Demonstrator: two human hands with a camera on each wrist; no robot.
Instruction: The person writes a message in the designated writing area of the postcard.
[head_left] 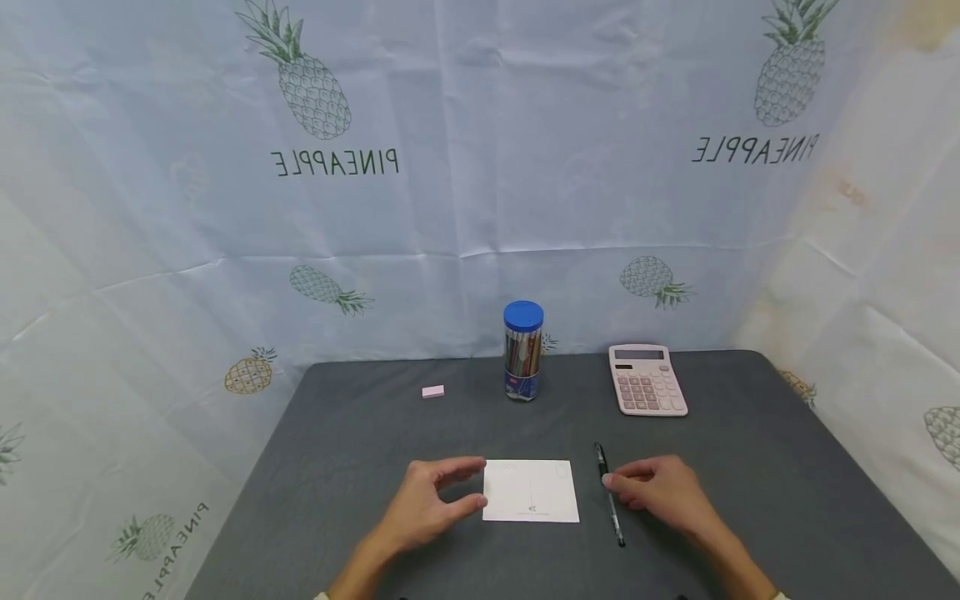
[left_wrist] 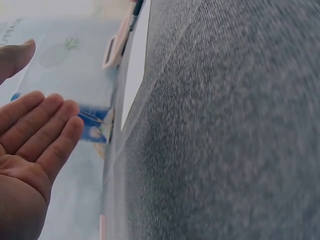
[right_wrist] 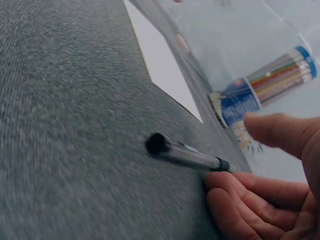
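A white postcard (head_left: 530, 492) with faint printed lines lies flat on the dark grey tabletop. My left hand (head_left: 431, 504) is at its left edge, thumb and fingers apart with nothing between them; in the left wrist view the palm (left_wrist: 25, 170) shows with fingers extended. To the right of the card lies a black pen with a clear barrel (head_left: 612, 508), slanting slightly. My right hand (head_left: 663, 493) is right beside the pen, fingertips at its barrel. In the right wrist view the thumb (right_wrist: 280, 131) stands raised away from the pen (right_wrist: 187, 156), and the fingers lie close to it.
Behind the card stands a blue-lidded tube of pencils (head_left: 522, 350). A pink calculator (head_left: 648, 380) lies at the back right, and a small pink eraser (head_left: 432, 391) at the back left. A pineapple-print cloth (head_left: 465, 200) hangs behind the table (head_left: 360, 450).
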